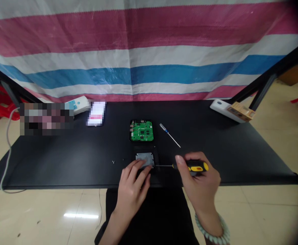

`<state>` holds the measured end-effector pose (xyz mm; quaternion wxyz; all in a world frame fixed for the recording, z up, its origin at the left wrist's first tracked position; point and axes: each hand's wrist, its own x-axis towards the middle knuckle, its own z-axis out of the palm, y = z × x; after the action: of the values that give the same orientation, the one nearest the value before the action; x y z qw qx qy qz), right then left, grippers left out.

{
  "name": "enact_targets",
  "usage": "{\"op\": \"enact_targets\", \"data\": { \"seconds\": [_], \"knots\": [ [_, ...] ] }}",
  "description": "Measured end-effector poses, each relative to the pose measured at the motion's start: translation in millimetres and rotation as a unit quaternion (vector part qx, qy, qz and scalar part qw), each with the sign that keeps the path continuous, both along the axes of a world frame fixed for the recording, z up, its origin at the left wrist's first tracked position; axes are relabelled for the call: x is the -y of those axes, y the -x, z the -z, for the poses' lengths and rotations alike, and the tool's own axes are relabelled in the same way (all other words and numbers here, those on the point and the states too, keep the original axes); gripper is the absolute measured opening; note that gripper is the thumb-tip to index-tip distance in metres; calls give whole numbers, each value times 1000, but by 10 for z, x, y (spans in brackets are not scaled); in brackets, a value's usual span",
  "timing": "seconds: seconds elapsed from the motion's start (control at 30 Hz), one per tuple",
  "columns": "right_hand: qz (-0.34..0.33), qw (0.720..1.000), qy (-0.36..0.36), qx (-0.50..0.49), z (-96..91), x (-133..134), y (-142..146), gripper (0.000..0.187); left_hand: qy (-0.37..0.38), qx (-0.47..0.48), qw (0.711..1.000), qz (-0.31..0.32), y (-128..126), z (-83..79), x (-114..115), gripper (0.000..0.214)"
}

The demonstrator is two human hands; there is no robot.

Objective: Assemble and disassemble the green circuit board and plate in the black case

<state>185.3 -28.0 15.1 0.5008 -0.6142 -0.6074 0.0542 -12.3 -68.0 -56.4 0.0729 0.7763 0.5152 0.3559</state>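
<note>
1. Two hands are seen: the left hand (133, 182) and the right hand (202, 183).
2. Two screwdrivers are counted: a yellow-and-black screwdriver (197, 166) and a blue-collared screwdriver (166, 130).
3. One green circuit board (145, 132) is shown.
4. One grey metal plate (144, 156) is seen.
5. One bracelet (224, 231) is worn.
6. One striped sheet (149, 30) is hung.
7. Tiny screws (113, 162) are seen; their number cannot be told.

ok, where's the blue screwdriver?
Head view, right of centre: the blue screwdriver lies on the table, right of the green board, beyond the right hand.
</note>
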Motion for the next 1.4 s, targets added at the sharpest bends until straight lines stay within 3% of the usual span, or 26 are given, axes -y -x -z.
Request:
{"op": "enact_targets", "data": {
  "seconds": [1.4],
  "knots": [
    [-18, 1000, -7, 22, -15, -16, 15, 26, -23, -10, 1000, 8, 18, 31, -2, 37]
  ]
}}
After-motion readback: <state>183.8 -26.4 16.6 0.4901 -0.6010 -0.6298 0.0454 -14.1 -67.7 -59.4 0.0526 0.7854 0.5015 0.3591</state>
